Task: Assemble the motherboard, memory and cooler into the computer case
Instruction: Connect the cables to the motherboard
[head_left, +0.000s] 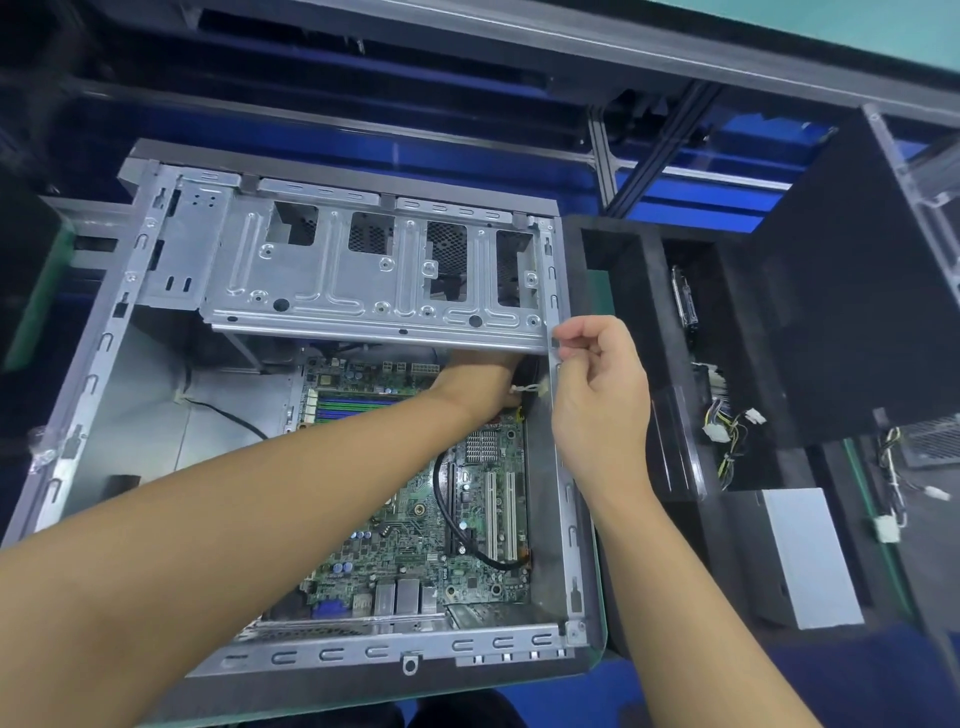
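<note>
The computer case (88, 415) lies open on its side and fills the left and middle of the frame. The motherboard (415, 530) already sits inside it, flat on the bottom, in the lower middle of the frame. Its green and blue memory slots (353, 406) are in the centre, partly behind the left forearm. A small silver heatsink (480, 447) stands on the board, with 2 white expansion slots (500, 514) below it. A black cable (457, 525) curves over the board just left of these slots.

A metal drive cage (322, 270) covers the upper part of the case.

The left hand (478, 376) reaches deep into the case, just under the lower edge of the cage. Its fingers are hidden there, so I cannot tell whether they are apart or closed on something. A white connector (535, 388) on a thin wire is seen just beside this hand, near the right wall of the case.

The right hand (597, 400) is at the right rim of the case, in the centre right of the frame. Its fingers are curled, and the thumb and index tips are together at the rim. I cannot tell if they pinch anything.

To the right of the case stands a black foam tray (634, 322). A bundle of coloured wires (727, 431) with white plugs lies in 1 of its compartments.
</note>
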